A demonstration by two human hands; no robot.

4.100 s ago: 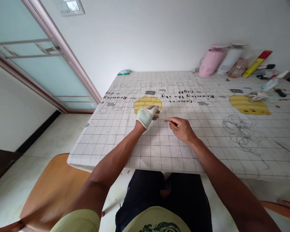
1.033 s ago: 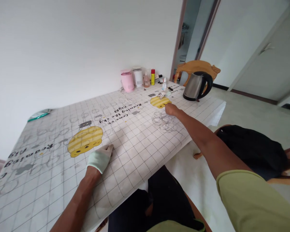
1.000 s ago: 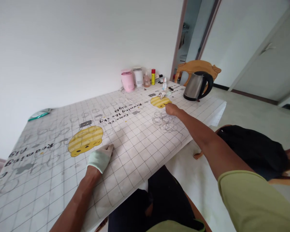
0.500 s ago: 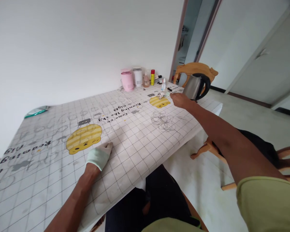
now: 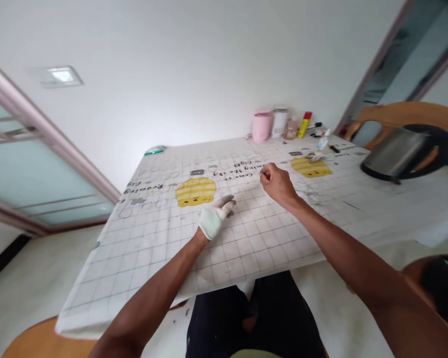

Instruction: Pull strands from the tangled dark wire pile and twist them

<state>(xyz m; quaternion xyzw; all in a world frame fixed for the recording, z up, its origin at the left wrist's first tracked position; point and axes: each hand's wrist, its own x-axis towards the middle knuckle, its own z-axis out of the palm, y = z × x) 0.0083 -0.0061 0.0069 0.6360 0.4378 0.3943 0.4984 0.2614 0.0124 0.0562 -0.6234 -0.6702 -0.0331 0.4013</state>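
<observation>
Table (image 5: 134, 263): lettering (image 5: 247, 169) on its far half, partly hidden by the right hand (image 5: 279, 185); contents of that hand's curled fingers, too small to tell. Left hand (image 5: 215, 216), over table: gloved fingertips blurred. Kettle (image 5: 393, 149), table's right end: blurred. Chair (image 5: 399, 113), beyond that end: partly hidden by kettle. Seat (image 5: 47, 338), below table's near left corner: cut off at bottom.

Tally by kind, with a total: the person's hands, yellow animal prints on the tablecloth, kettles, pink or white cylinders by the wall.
Left hand and right hand: 2
Yellow prints: 2
Kettle: 1
Pink cylinder and white cylinder: 2
Total: 7
</observation>
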